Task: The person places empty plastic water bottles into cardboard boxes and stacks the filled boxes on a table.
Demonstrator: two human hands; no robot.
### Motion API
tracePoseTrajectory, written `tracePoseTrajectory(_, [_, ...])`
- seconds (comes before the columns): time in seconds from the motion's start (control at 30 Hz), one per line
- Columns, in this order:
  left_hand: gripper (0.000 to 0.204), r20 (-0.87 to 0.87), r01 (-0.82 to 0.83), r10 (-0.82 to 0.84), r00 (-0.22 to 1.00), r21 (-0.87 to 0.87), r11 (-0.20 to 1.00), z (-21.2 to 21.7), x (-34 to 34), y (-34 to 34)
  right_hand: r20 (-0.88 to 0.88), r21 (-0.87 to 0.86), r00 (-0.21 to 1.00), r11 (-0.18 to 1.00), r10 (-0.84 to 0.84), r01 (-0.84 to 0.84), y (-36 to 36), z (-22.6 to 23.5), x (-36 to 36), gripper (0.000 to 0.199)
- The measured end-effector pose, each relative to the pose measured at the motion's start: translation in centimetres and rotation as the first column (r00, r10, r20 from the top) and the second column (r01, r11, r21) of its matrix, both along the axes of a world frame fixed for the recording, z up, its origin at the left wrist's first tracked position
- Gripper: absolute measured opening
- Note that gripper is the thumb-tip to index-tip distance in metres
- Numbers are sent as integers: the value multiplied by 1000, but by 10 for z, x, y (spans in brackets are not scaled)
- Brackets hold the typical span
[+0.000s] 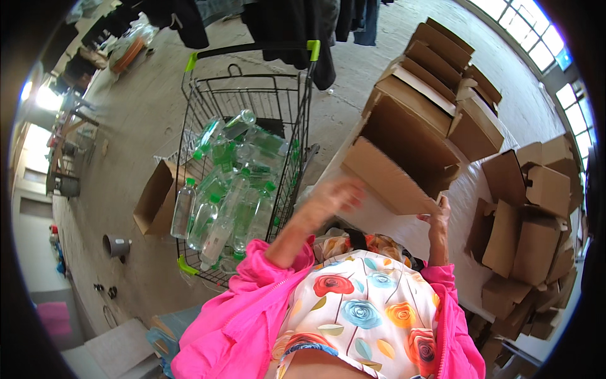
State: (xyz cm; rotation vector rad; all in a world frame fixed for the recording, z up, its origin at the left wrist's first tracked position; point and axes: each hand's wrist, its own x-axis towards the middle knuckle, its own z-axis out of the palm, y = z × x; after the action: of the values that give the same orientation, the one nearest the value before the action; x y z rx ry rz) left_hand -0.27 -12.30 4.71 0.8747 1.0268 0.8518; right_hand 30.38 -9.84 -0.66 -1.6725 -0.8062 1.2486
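An open brown cardboard box (391, 172) stands on a white-covered table in front of me, its inside dark with nothing visible in it. My right hand (438, 216) grips the near right corner of this box. Smeared by motion, my left hand (338, 194) hovers by the box's near left side, and I see nothing in it. To the left stands a wire shopping cart (303, 126) with green corner pieces. Inside it lie several clear plastic bottles (221, 221) with green caps, heaped at different angles.
Further open cardboard boxes (435, 69) line the table behind the box. At the right, more boxes (530, 215) are piled up. A cardboard box (154, 199) and a grey bucket (116, 246) sit left of the cart. Dark clothes (284, 28) hang beyond it.
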Motion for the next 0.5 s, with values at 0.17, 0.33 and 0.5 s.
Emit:
tracePoseTrajectory(0.17, [27,-794,-244,502,342,440,864,-78,-142,-35,114,39,993,999,23,-28,0,5,-1,28])
tracePoseTrajectory(0.33, [66,-946,-87,-112,303,-145,986,-95,-145,-95,172,42,985,999,-17,10,-1,-3,3,31])
tracePoseTrajectory(0.5, [90,-996,-98,-63,66,-69,993,-110,-121,-104,166,96,985,995,-54,39,0,-8,0,35])
